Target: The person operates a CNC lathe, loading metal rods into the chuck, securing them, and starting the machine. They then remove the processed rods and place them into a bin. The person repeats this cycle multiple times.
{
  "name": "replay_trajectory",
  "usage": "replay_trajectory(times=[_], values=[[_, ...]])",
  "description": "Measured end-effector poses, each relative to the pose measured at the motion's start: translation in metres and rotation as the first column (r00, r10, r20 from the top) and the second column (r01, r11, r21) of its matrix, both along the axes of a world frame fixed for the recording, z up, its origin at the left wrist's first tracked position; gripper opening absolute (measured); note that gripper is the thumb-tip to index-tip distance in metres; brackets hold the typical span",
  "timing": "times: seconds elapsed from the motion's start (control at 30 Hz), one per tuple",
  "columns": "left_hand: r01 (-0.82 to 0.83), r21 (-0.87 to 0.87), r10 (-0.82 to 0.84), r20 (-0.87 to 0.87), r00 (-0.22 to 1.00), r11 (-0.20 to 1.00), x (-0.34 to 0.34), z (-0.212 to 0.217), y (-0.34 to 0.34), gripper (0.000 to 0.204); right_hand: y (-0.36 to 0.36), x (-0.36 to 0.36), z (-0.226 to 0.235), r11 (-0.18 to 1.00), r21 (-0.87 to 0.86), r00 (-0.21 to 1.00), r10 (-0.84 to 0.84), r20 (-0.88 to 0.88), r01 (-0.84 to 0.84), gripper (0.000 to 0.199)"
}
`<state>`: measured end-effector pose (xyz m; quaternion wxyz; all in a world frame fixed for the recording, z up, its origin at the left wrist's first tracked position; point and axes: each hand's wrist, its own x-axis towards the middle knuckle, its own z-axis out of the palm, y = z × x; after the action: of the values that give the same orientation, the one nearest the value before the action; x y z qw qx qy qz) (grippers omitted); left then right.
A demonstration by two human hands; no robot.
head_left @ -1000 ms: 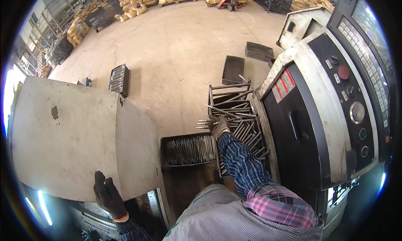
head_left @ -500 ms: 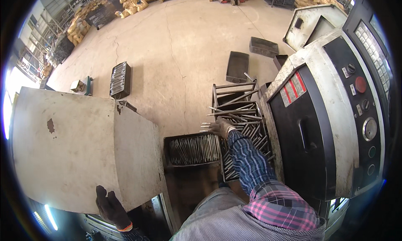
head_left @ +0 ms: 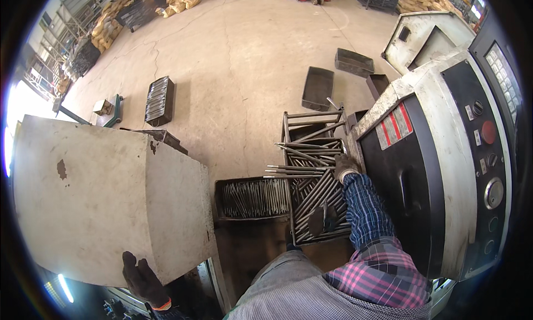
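My right hand point(head_left: 345, 166), in a dirty work glove, reaches down to a metal rack point(head_left: 316, 181) piled with long thin steel rods, beside the big machine. It is closed around a few rods point(head_left: 300, 171) that stick out leftward from the glove. My left hand point(head_left: 141, 278), in a dark glove, rests with its fingers up against the lower edge of a large pale metal cabinet point(head_left: 100, 203) at the lower left. A flat tray point(head_left: 252, 199) filled with short rods lies on the floor between the cabinet and the rack.
A white and black machine point(head_left: 444, 170) with a control panel of knobs and buttons fills the right side. Empty metal trays point(head_left: 317, 88) and another loaded tray point(head_left: 158, 100) lie on the concrete floor. Stacked sacks line the far wall.
My right hand has shifted slightly along the rack, staying on the rods. The view has tilted and my left hand sits lower against the cabinet edge.
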<state>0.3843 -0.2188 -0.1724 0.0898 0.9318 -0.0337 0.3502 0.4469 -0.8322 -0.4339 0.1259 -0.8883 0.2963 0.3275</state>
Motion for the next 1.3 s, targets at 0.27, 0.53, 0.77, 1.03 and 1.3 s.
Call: replay_trajectory(times=[0.27,0.53,0.77,1.03,1.3], values=[[-0.023,0.025,0.022,0.019,1.0,0.999,0.002,-0.003,0.004,0.038,-0.025,0.02,-0.087,0.992,-0.114,0.995,0.067,0.08,-0.058,0.032],[-0.08,0.065,0.08,-0.004,0.997,0.995,0.002,0.001,-0.001,0.04,-0.03,0.029,-0.104,0.975,-0.214,0.99,0.077,0.117,-0.051,0.023],[-0.105,0.048,0.107,-0.034,0.994,0.993,0.002,-0.001,-0.001,0.04,-0.036,0.027,-0.099,0.969,-0.173,0.972,0.199,0.123,-0.176,0.026],[-0.062,0.13,0.063,-0.006,0.998,0.99,0.005,-0.004,0.009,0.037,-0.045,0.013,-0.108,0.911,-0.282,0.946,0.322,0.033,-0.3,0.031],[0.007,0.132,-0.014,0.047,0.999,0.991,0.009,0.001,0.0,0.035,-0.041,-0.013,-0.089,0.847,-0.425,0.933,0.359,0.013,-0.32,0.026]])
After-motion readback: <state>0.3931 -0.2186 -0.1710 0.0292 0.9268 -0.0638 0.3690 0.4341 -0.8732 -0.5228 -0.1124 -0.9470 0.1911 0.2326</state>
